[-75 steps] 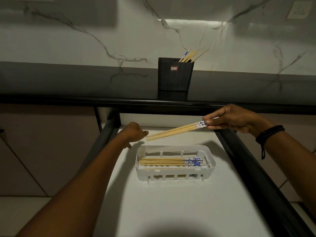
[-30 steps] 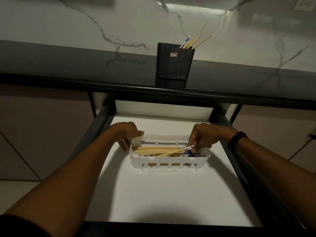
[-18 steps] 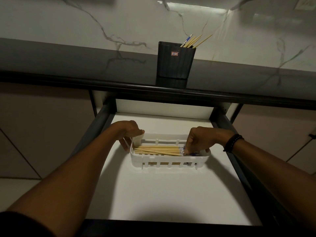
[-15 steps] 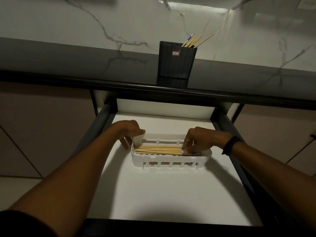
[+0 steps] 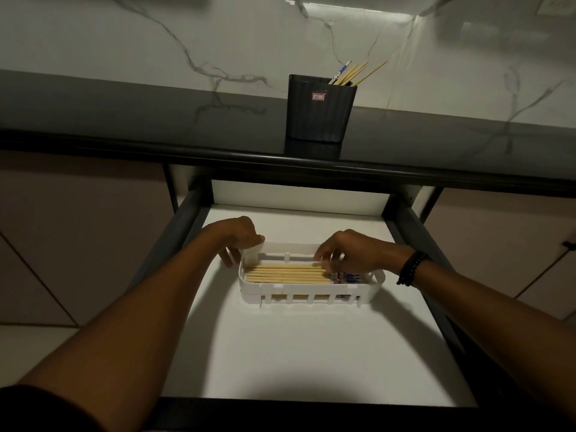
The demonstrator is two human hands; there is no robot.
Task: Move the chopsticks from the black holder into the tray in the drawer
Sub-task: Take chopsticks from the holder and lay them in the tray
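So the drawer (image 5: 296, 353) is pulled all the way out and the white tray (image 5: 311, 287) sits on its white floor, a bit toward 12 o'clock from the middle. Inside the tray there's a neat flat row of chopsticks (image 5: 286, 274) lying along the 9-to-3 line, plain wooden tips toward 9 o'clock and the blue patterned ends toward 3 o'clock. The left hand (image 5: 238, 238) is at the tray's 10 o'clock corner, thumb hooked over the rim and fingers curled down the outside of the end wall, so it's got hold of the tray there. The right hand (image 5: 352, 249) comes in from about 2 o'clock, fingers bent down with the tips on the chopsticks just where the wood meets the blue part. Honestly can't tell if it's pinching one or only touching them. There's a dark beaded bracelet (image 5: 411, 268) on that wrist. Straight up at 12 o'clock from the tray, the black holder (image 5: 319, 113) stands upright on the dark glossy table (image 5: 124, 120), near the marble wall (image 5: 156, 35). It's got a handful of leftover chopsticks (image 5: 353, 73) sticking out of its top, leaning toward 2 o'clock.
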